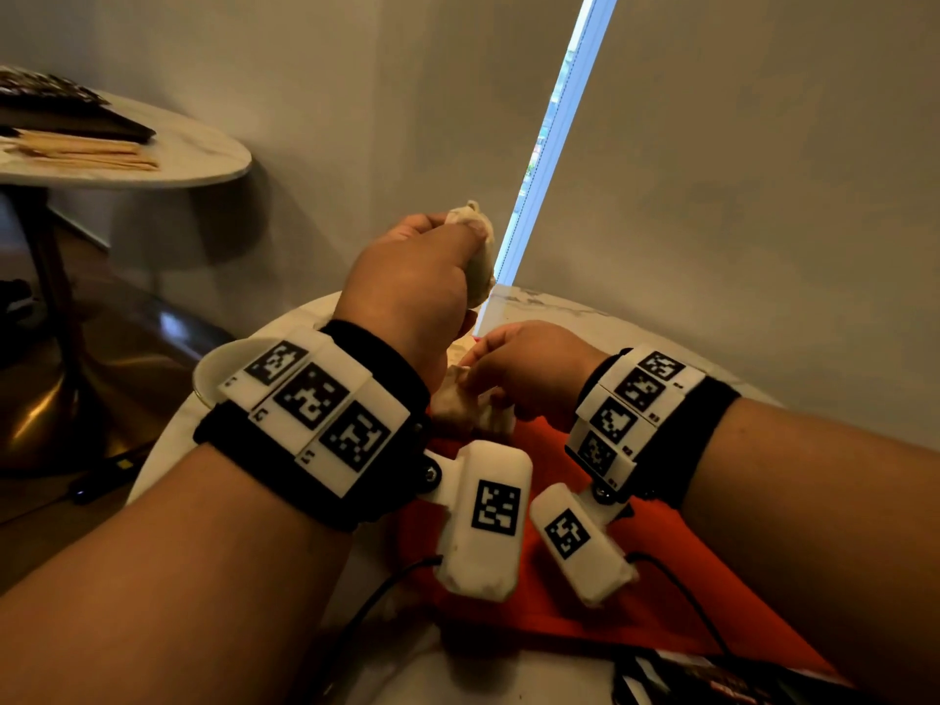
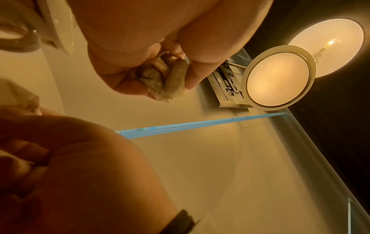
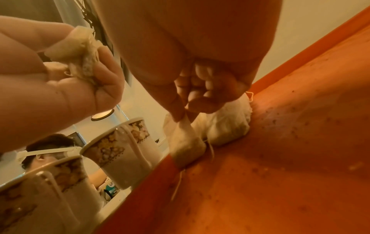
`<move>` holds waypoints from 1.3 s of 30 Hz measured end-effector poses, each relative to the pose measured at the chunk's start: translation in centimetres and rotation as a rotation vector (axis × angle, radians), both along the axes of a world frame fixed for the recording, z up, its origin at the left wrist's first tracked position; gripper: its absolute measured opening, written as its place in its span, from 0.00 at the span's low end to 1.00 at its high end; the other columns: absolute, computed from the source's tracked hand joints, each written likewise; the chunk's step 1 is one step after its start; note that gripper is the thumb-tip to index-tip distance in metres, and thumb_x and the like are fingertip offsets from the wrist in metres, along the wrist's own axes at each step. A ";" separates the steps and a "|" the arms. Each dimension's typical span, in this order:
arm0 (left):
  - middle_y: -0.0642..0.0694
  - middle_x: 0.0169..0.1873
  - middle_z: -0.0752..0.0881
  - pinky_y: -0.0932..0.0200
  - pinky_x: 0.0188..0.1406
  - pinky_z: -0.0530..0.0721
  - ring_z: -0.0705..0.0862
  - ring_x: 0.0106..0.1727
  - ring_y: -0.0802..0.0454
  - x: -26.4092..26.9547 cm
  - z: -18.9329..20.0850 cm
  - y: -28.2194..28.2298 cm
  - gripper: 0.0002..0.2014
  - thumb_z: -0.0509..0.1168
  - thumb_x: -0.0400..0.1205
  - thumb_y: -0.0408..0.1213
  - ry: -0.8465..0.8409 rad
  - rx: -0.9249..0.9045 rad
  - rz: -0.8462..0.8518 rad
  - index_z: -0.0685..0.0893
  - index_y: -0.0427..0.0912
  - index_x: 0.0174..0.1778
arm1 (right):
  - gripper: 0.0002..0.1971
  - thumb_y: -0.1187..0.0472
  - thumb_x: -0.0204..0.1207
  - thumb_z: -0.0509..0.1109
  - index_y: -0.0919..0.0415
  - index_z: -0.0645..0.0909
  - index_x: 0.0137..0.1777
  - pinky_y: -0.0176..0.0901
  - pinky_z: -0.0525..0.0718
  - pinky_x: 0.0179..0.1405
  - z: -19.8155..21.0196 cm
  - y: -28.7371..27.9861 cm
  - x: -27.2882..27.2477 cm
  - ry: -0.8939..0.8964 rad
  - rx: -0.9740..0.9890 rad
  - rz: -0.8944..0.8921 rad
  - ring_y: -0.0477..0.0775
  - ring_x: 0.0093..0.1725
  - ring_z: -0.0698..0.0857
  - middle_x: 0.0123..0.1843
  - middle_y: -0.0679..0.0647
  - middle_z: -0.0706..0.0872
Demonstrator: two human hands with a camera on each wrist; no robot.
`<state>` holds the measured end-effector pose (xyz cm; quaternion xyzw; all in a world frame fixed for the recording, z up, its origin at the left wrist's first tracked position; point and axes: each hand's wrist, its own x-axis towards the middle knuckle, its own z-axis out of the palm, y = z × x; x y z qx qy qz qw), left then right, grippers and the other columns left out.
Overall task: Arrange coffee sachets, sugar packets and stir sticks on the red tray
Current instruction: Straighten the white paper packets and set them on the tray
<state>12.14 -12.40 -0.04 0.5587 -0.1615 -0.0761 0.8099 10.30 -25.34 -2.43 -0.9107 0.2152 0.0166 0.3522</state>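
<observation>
Right hand (image 3: 200,88) fingers (image 3: 176,109) pinching sachet (image 3: 184,142) — tray (image 3: 280,158) edge.

No readable words or numbers, only black-and-white coded squares on wrist bands (image 1: 315,404), packet print blurred

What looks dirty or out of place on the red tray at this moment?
Dark crumbs or specks are scattered over the red tray; whether they spilled from the sachets cannot be told. One cloth sachet lies over the tray's edge, pinched by the right hand, with loose threads trailing from it.
</observation>
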 end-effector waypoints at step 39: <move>0.43 0.40 0.85 0.56 0.38 0.79 0.81 0.39 0.49 -0.6 -1.4 -1.7 0.09 0.66 0.85 0.39 0.154 0.014 -0.300 0.86 0.41 0.59 | 0.11 0.57 0.77 0.74 0.63 0.82 0.53 0.42 0.71 0.27 3.7 -2.5 -4.5 -0.538 0.587 -0.014 0.51 0.31 0.79 0.39 0.56 0.82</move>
